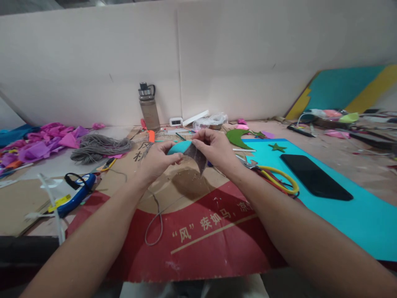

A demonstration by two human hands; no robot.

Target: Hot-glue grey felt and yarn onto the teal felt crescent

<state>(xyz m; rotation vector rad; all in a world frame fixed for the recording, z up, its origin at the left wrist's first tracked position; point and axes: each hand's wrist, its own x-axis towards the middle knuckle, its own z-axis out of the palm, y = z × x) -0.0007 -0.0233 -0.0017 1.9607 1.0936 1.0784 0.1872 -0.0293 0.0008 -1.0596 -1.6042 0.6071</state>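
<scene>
My left hand (159, 161) pinches a rounded teal piece (180, 147), its fingers closed on the near end. My right hand (214, 149) pinches a dark grey pointed piece (197, 157) that meets the teal one and hangs down from the fingertips. Whether the two pieces are joined cannot be made out. A thin grey cord (161, 223) trails in a loop below my left hand over the red and brown cardboard (198, 260). Beside my right forearm lie scissors with yellow handles (281, 176), partly hidden by the arm.
Left are a grey cord bundle (101, 147), pink and purple scraps (52, 138) and a blue glue gun (77, 194). A water bottle (149, 109) stands at the back. Right, a black phone (314, 176) and green star (277, 147) lie on a turquoise sheet (350, 223), near a green crescent (238, 138).
</scene>
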